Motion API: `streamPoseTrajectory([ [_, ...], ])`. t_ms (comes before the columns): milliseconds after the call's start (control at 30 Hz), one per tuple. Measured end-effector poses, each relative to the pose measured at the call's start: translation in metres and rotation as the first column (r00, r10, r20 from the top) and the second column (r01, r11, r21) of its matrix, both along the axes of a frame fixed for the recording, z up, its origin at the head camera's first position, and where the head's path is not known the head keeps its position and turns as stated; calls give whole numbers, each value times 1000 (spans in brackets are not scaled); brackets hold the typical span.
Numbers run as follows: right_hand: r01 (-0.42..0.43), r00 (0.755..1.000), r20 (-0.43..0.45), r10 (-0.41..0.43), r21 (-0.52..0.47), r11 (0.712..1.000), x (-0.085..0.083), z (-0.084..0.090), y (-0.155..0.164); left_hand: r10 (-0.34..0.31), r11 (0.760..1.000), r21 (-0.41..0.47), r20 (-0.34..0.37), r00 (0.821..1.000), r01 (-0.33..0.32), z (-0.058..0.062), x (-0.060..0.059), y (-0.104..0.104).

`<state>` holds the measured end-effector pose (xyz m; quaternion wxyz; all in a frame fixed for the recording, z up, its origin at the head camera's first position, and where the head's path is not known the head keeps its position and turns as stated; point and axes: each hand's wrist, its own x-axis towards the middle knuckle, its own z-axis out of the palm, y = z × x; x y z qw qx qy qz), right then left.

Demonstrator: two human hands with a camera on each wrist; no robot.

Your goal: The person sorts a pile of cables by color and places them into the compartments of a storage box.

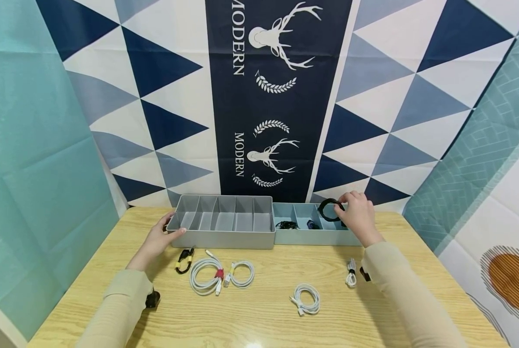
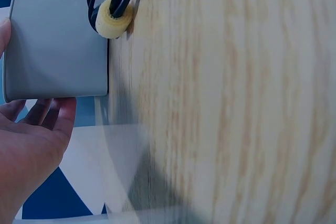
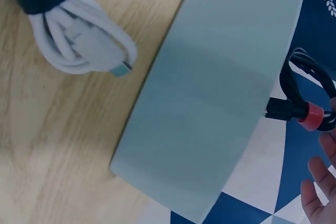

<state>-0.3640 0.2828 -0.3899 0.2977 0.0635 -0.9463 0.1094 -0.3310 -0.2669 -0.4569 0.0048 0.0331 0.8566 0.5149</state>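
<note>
My left hand (image 1: 156, 240) grips the left end of a grey divided organizer box (image 1: 224, 239), thumb over the front corner and fingers against the end wall (image 2: 58, 51). My right hand (image 1: 358, 215) pinches a coiled black cable (image 1: 322, 209) above the right part of a light blue divided box (image 1: 316, 237). A red tie (image 3: 313, 117) binds this cable, and its black plug (image 3: 281, 109) hangs close to the box rim in the right wrist view. Other compartments of the blue box hold a black cable bundle (image 1: 287, 225) and a small dark blue item (image 1: 312, 224).
On the wooden table (image 1: 259, 324) lie a black cable with yellow ties (image 1: 183, 261), a large white coil with a red tie (image 1: 194, 278), a smaller white coil (image 1: 252, 275), another white coil (image 1: 316, 299) and a white cable with a black tie (image 1: 351, 275). Patterned cloth (image 1: 277, 106) hangs behind.
</note>
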Motion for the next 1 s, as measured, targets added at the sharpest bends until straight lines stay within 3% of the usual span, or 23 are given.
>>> streamPoseTrajectory([
  [1000, 20, 1000, 1, -20, -137, 990, -11, -37, 16, -7, 1000, -16, -3, 1000, 7, 2, 0, 0],
])
